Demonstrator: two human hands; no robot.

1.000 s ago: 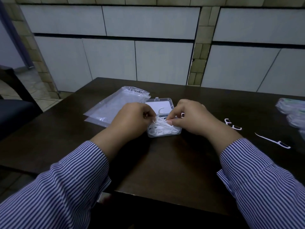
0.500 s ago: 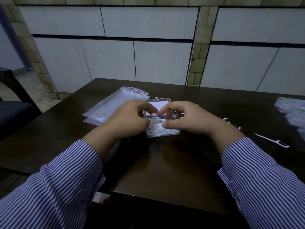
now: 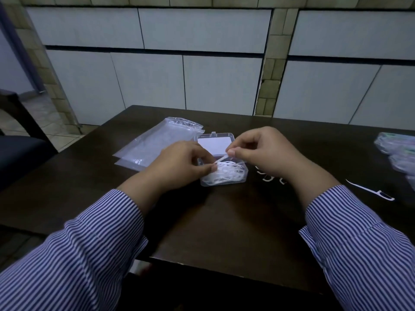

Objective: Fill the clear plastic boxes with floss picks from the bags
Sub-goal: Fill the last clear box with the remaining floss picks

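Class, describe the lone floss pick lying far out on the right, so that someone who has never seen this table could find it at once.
Start at the dark wooden table and go to its right side, past the right hand. There lies the lone floss pick, flat on bare wood, short of the filled bags at the edge. Unlike the picks heaped in the clear box, it lies alone, its whole length showing.

One head-worn wide view looks forward and down, close over both hands [image 3: 224, 162], toward the wall beyond them.
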